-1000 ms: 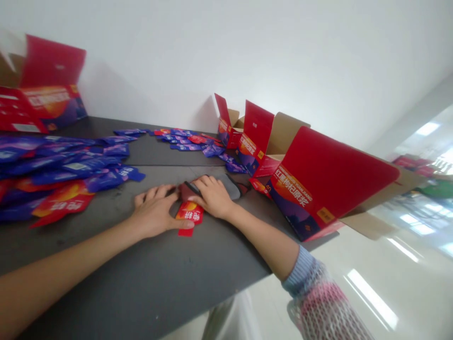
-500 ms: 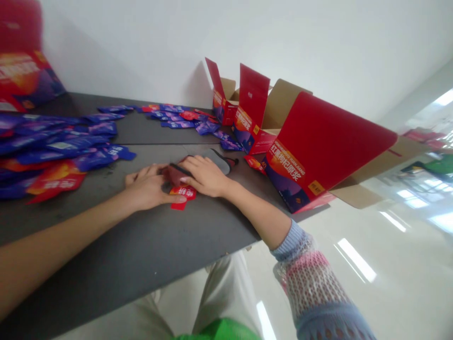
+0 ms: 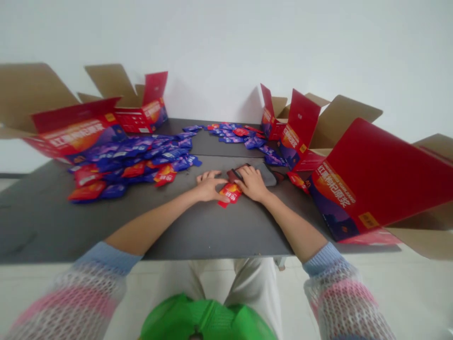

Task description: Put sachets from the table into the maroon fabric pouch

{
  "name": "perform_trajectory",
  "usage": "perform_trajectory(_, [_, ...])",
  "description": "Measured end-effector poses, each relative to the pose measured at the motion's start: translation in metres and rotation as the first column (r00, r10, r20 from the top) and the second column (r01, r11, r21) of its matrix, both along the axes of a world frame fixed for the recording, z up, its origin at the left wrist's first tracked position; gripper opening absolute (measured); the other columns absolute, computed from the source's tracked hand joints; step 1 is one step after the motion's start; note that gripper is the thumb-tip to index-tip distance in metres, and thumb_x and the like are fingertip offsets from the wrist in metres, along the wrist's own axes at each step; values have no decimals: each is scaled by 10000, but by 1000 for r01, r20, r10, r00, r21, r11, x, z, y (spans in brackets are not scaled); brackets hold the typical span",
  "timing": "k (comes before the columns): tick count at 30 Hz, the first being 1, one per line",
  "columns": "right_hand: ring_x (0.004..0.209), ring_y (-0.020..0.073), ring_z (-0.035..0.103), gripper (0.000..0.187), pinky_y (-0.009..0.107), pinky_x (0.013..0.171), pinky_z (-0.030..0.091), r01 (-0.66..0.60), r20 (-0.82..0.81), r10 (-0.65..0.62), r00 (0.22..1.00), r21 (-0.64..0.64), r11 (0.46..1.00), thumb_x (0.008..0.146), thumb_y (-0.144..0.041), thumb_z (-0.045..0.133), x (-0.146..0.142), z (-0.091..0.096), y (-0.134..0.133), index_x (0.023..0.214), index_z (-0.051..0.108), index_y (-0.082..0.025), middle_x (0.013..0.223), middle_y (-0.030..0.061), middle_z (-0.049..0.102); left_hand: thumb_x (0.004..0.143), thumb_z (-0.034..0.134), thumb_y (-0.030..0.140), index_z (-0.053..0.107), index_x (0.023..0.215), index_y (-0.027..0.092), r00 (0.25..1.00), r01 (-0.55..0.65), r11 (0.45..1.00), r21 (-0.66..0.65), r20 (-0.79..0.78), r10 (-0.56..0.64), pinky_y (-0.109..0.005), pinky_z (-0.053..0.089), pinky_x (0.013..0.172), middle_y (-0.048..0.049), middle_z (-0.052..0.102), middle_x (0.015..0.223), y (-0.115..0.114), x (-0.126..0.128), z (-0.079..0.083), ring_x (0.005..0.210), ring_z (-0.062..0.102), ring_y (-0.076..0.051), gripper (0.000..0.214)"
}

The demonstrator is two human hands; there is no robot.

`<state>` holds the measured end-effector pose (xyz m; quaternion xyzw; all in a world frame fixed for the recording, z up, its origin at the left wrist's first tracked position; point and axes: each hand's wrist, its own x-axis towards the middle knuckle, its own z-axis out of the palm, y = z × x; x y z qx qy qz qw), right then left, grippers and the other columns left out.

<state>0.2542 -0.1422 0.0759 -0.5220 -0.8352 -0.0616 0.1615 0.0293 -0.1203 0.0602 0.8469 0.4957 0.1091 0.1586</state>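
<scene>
A small red pouch (image 3: 231,193) with white and yellow print lies on the dark table between my hands. My left hand (image 3: 209,187) rests at its left side, fingers spread on the table and thumb at the pouch's lower edge. Flat over a grey and brown thing with dark edging (image 3: 268,175) lies my right hand (image 3: 252,183), its fingers stretched and its thumb near the pouch's upper right edge. I cannot make out what that thing is; my right hand covers part of it.
Purple and red pouches (image 3: 141,156) are heaped at the left, before an open red carton (image 3: 81,134). More pouches (image 3: 235,132) lie at the back. Open cartons (image 3: 375,189) line the right side. The table's front edge (image 3: 219,259) is close to my lap.
My view has swung left and levelled, bringing the left cartons and the whole pouch heap into sight. Both hands stay about the red pouch and the grey and brown thing.
</scene>
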Motion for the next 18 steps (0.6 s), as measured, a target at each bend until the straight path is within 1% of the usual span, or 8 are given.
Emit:
perform_trajectory(3, [1164,283,486,379,411,924,347,-105,-44,105,994,4,994,1022,-397,420,-3,0,-6,1253,591,-150,1303,143,616,579,835,705,626,1365,425,1000,3,1000,-26,23,-2,-517,203,1189,-38,365,1618,2,-1,1,1470,285,-376,860])
perform_trajectory(5, [1173,283,483,357,418,931,339,-147,-19,147,989,0,989,1016,-389,431,-6,3,-9,1224,602,-155,1278,135,627,570,847,682,628,1358,417,1000,-1,999,-39,31,2,-519,209,1190,-31,367,1618,4,-1,1,1466,288,-382,860])
perform_trajectory(7, [1171,280,485,344,415,921,339,-162,25,163,986,-33,986,1012,-382,443,-9,9,-12,1217,611,-162,1258,130,637,560,861,658,662,1310,396,999,-11,999,-47,48,13,-513,227,1187,-22,380,1611,6,-1,1,1452,310,-379,819])
perform_trajectory(10, [1149,268,500,332,394,893,347,-149,84,157,984,-91,985,997,-380,484,-10,21,-16,1219,629,-181,1239,116,650,570,876,626,737,1176,351,997,-30,998,-55,76,34,-483,260,1174,-4,441,1566,7,-1,2,1422,351,-354,679])
perform_trajectory(13, [1133,259,527,316,372,864,358,-127,102,137,985,-97,987,974,-405,534,-8,26,-18,1178,665,-202,1202,93,670,608,873,609,789,1017,304,997,-26,996,-80,75,32,-472,272,1163,9,467,1547,7,-1,7,1411,353,-341,517])
perform_trajectory(14, [1135,257,537,316,368,860,362,-120,98,128,987,-84,989,973,-410,536,-7,24,-18,1170,672,-204,1191,90,676,630,864,604,796,981,293,997,-18,996,-86,71,24,-472,279,1157,13,463,1552,7,-1,9,1411,349,-341,474])
perform_trajectory(16, [1139,255,551,327,362,852,375,-92,80,95,992,-34,995,985,-415,515,-3,17,-13,1175,672,-201,1183,96,681,714,819,579,804,937,296,999,-7,995,-96,53,12,-474,290,1144,33,467,1556,7,-1,14,1402,357,-327,360])
perform_trajectory(18, [1141,267,557,381,369,854,389,-31,69,29,997,31,999,1004,-455,472,2,6,-3,1200,660,-189,1209,121,675,729,821,532,804,907,313,999,-30,995,-97,36,34,-454,320,1119,61,494,1536,6,0,17,1378,389,-296,282])
